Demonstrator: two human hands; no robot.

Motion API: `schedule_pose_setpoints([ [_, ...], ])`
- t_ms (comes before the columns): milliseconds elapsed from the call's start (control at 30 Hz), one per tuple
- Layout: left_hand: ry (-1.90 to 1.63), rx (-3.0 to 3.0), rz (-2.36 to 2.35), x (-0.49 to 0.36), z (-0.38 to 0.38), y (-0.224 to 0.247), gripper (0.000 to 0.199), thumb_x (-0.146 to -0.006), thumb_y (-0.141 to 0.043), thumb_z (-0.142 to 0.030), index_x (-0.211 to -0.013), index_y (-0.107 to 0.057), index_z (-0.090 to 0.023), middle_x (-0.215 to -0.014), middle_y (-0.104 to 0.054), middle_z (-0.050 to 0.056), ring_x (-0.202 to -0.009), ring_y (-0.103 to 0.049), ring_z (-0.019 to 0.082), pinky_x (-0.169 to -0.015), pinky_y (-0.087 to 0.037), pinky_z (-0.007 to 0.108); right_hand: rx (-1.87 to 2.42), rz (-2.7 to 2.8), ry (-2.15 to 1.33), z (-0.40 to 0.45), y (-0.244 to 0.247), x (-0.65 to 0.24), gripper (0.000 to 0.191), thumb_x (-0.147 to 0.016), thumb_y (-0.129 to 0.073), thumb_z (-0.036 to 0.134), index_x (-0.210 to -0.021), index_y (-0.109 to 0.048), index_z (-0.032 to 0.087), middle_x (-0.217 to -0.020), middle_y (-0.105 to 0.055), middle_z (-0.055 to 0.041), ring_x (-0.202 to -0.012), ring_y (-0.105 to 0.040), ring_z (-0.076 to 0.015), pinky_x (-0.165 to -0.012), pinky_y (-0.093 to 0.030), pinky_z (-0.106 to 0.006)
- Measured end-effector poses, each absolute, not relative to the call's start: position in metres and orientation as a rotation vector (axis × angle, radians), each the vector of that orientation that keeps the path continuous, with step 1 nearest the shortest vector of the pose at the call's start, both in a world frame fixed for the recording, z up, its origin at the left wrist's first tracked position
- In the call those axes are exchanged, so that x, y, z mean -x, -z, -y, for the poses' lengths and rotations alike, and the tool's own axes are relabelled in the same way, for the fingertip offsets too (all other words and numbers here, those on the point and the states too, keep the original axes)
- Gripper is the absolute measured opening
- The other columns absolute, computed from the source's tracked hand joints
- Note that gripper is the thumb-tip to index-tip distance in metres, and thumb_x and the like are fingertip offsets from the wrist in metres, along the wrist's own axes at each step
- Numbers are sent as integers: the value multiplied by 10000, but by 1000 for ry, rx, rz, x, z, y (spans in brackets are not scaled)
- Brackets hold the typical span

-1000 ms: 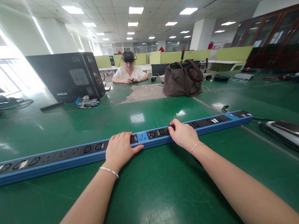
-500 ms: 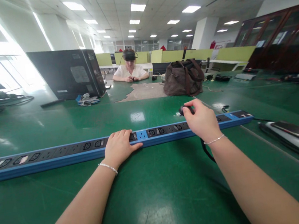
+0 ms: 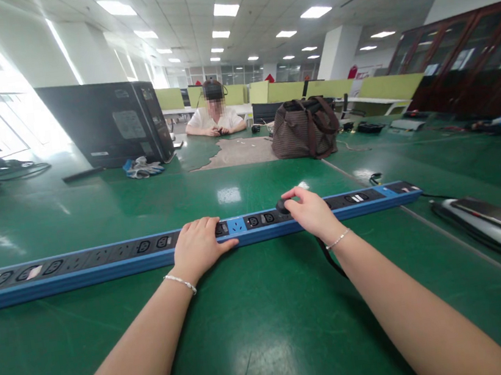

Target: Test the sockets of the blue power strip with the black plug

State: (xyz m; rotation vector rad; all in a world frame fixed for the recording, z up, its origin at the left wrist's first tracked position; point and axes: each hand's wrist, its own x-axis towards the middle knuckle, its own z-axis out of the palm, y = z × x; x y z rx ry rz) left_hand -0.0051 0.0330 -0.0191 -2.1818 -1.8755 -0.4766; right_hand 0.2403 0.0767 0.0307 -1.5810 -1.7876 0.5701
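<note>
A long blue and black power strip (image 3: 260, 231) lies across the green table, its sockets facing up. Over its middle rests my left hand (image 3: 197, 243), fingers closed across the top and thumb along the near edge, just left of a blue socket (image 3: 237, 225). My right hand (image 3: 313, 215) pinches a black plug (image 3: 282, 206) just above the strip, right of that socket. From this hand a black cord (image 3: 331, 257) hangs toward me. Whether the plug's pins touch a socket is hidden.
Beyond the strip stand a black computer case (image 3: 106, 123), work gloves (image 3: 142, 167) and a brown bag (image 3: 302, 128). Another person (image 3: 214, 118) sits across the table. A dark, flat device (image 3: 490, 220) with a cable lies at right.
My right hand has moved left and lower with the plug, closer to the strip's sockets. My left hand keeps its place on the strip. The view has shifted slightly.
</note>
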Motion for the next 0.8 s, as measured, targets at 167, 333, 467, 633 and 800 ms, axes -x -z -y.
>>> schedule_pose_setpoints([
  [167,485,2191,1887,5,-33,19,623,-715,-476,-647,-1144,-521,-198,-1102,-600,101,-1063,-515,271,-912,-343,391,1472,1750,-644,-72,-30,-233,299,-710,-482,355,-928,-617,201,-520,-520,49,-469,-465,-102,-498,-364,-220],
  [333,476,2187,1872,5,-33,19,629,-715,-460,-661,-1128,-525,-190,-1088,-606,102,-1044,-525,269,-898,-348,382,1397,1660,-793,-71,-31,-232,289,-718,-481,352,-925,-613,201,-432,-438,70,-392,-395,-90,-417,-315,-202],
  [467,480,2180,1871,5,-33,19,641,-715,-450,-669,-1132,-523,-188,-1082,-606,105,-1039,-526,270,-900,-344,386,1428,1535,-804,-78,-27,-236,305,-719,-469,341,-945,-603,185,-403,-416,77,-359,-371,-84,-388,-296,-193],
  [633,476,2181,1883,5,-33,19,638,-711,-453,-672,-1128,-526,-195,-1082,-607,102,-1034,-525,264,-904,-342,387,1513,1551,-745,-89,-15,-244,324,-715,-465,346,-953,-607,179,-404,-436,74,-361,-386,-90,-396,-302,-196],
  [800,487,2184,1881,5,-33,19,634,-708,-462,-669,-1126,-530,-197,-1084,-607,102,-1037,-524,271,-910,-343,399,1551,1605,-687,-95,-7,-249,322,-711,-468,357,-936,-619,184,-450,-486,58,-390,-408,-89,-424,-313,-201],
])
